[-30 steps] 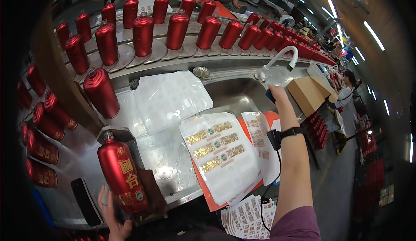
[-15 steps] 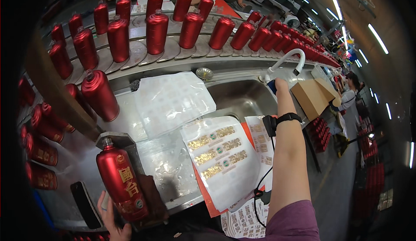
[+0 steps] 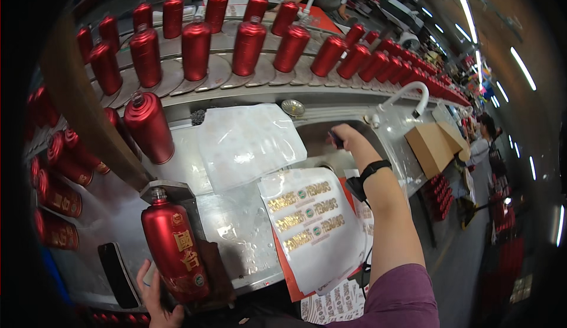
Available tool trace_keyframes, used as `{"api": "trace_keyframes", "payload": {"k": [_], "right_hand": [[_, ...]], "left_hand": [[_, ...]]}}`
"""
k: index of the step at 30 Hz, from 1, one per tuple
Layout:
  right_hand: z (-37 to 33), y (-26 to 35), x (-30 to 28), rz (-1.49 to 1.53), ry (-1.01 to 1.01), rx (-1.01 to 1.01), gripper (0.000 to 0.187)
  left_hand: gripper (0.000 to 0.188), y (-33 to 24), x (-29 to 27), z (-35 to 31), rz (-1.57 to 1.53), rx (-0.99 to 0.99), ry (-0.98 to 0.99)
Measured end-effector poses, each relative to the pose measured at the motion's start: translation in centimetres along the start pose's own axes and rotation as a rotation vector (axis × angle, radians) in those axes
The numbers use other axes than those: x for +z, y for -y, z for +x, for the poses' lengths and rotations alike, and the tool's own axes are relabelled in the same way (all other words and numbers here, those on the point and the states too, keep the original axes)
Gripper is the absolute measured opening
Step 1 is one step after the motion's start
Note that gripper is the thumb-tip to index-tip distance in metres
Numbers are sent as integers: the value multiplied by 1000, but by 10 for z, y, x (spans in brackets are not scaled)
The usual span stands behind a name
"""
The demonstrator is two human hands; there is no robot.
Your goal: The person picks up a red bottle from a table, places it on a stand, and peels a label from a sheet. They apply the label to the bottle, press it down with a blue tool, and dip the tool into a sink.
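Note:
My right hand [image 3: 348, 138] is over the far part of the steel sink [image 3: 316, 132], closed on a small dark blue thing [image 3: 336, 141] whose kind I cannot make out. A black band [image 3: 375, 168] is round that wrist. Low on the left, my left hand [image 3: 155, 299] is beside the lower end of a red bottle [image 3: 172, 246] with gold lettering. Its fingers curl by a small pale piece, partly hidden. That bottle leans in a dark brown holder [image 3: 217, 269]. Sheets of gold transfer labels [image 3: 316, 257] lie between my arms on an orange-red sheet.
A white backing sheet [image 3: 248, 142] lies left of the sink. Plain red bottles [image 3: 250, 47] line the curved conveyor [image 3: 224, 77] behind. A white faucet [image 3: 407, 89], a cardboard box [image 3: 434, 148] and a phone [image 3: 119, 276] are around me. Two people work across the conveyor.
My right hand has come from beside the faucet back over the sink, with the dark blue thing in it. Bottles on the conveyor have shifted left. My left hand remains by the lettered bottle.

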State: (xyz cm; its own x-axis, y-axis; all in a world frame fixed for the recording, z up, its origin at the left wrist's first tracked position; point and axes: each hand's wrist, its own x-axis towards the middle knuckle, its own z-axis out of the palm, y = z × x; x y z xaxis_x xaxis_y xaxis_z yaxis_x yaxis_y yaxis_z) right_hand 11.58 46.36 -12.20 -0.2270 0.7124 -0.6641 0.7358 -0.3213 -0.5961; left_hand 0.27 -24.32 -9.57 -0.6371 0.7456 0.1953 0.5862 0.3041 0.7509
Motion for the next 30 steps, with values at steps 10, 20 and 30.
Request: {"api": "trace_keyframes", "payload": {"k": [10, 20, 30], "right_hand": [[67, -12, 32, 264, -93, 229, 16], [80, -7, 29, 424, -29, 224, 16], [18, 35, 0, 601, 135, 128, 19]], "left_hand": [[82, -1, -5, 16, 28, -159, 38], [77, 8, -4, 25, 104, -157, 96], [67, 4, -2, 27, 90, -165, 57]]}}
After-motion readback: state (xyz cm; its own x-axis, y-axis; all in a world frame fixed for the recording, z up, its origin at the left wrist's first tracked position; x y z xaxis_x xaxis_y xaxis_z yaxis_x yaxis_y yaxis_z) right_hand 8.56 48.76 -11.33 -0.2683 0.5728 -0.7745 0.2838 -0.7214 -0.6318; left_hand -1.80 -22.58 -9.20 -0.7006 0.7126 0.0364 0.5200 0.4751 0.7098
